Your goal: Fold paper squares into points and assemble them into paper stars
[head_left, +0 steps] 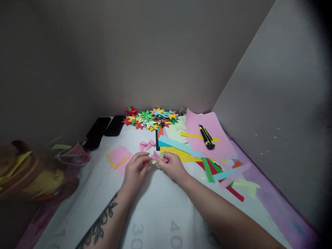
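Head view showed the left hand (135,170) with its fingers (144,157) pinched on the left end of the folded paper piece (156,156), held low over the table (160,207), while the right hand (173,166), equally near, clamped its right end.

Hands: two, the left hand (136,169) and the right hand (172,166), are pinching one folded piece (156,157) between them.
Phones: two, one (98,131) beside the other (114,125), are lying at 10 o'clock from the hands.
Utility knife: one (206,137) is resting at 1 o'clock.
Large pink sheet: one (223,138) is lying under the knife.
Small pink sheet: one (118,154) is lying at 9 o'clock, carrying one yellow strip (121,161).
Loose pink folds: what look like two (146,145) are sitting at 12 o'clock.
Paper stars: one heap (151,119) is lying at 12 o'clock, too overlapped to count.
Loose strips: several (220,173) are crossing at 3 o'clock, too tangled to count.
Cutting mat: one (155,207) is lying under everything.
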`<action>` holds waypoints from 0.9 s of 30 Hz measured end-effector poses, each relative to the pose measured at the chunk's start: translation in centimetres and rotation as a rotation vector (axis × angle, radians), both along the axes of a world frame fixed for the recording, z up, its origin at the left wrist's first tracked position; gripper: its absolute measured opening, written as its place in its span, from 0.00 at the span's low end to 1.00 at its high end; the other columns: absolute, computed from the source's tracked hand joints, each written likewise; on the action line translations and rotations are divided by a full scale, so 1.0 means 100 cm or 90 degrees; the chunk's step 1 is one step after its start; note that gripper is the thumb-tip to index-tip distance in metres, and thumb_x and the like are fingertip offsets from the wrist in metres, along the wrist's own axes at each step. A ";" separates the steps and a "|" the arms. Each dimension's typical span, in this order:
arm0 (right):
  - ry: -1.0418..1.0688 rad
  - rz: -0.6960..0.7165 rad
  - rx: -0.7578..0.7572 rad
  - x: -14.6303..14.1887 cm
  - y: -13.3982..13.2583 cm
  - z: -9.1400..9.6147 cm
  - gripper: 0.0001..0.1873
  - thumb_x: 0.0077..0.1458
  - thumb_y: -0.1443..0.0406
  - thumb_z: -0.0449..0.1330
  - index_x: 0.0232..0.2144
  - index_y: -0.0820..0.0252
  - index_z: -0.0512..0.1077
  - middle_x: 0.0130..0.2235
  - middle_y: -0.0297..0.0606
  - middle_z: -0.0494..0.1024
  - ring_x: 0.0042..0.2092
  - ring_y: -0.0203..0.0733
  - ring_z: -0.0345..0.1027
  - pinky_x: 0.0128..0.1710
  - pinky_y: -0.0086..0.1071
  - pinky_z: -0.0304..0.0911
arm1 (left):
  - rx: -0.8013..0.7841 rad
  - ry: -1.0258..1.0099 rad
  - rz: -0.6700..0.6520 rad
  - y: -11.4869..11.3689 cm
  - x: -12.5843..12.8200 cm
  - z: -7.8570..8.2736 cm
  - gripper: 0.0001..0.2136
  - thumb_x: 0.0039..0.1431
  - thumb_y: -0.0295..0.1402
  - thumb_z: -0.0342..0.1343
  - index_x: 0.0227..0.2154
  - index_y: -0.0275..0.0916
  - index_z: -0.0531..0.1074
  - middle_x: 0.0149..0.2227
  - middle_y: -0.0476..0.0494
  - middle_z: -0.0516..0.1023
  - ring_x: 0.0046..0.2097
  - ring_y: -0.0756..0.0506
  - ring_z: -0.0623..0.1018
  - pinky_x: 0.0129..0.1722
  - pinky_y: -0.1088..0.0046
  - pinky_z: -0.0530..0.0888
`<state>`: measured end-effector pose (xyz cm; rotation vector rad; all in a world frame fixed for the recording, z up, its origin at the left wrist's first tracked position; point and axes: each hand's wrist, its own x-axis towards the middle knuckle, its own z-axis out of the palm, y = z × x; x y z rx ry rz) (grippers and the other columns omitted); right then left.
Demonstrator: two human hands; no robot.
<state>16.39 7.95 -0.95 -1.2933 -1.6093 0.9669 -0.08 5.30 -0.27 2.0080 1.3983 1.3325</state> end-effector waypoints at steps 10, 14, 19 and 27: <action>-0.042 0.022 0.034 0.001 0.001 -0.003 0.16 0.47 0.63 0.57 0.15 0.59 0.56 0.19 0.27 0.57 0.23 0.31 0.51 0.22 0.25 0.47 | -0.061 0.031 -0.018 0.003 -0.002 0.003 0.07 0.54 0.22 0.51 0.28 0.39 0.71 0.43 0.43 0.71 0.42 0.47 0.73 0.36 0.73 0.71; -0.052 0.030 0.038 0.001 0.001 -0.002 0.16 0.48 0.63 0.57 0.15 0.59 0.57 0.19 0.27 0.57 0.24 0.31 0.51 0.23 0.25 0.47 | -0.093 -0.016 -0.018 0.003 0.000 0.005 0.03 0.53 0.26 0.53 0.27 0.39 0.69 0.35 0.45 0.71 0.37 0.48 0.73 0.32 0.75 0.70; -0.061 0.043 0.045 0.000 -0.001 0.002 0.18 0.50 0.61 0.57 0.15 0.59 0.57 0.19 0.28 0.58 0.23 0.31 0.52 0.23 0.26 0.47 | -0.146 -0.078 0.014 0.003 0.004 0.006 0.01 0.54 0.29 0.53 0.28 0.38 0.67 0.29 0.49 0.71 0.32 0.50 0.72 0.31 0.76 0.70; -0.029 0.076 0.012 0.001 -0.001 0.001 0.15 0.51 0.61 0.56 0.16 0.60 0.62 0.19 0.29 0.62 0.23 0.31 0.55 0.23 0.25 0.49 | -0.055 -0.055 -0.008 0.004 0.003 0.007 0.05 0.55 0.28 0.53 0.29 0.39 0.74 0.31 0.45 0.74 0.34 0.49 0.73 0.31 0.74 0.70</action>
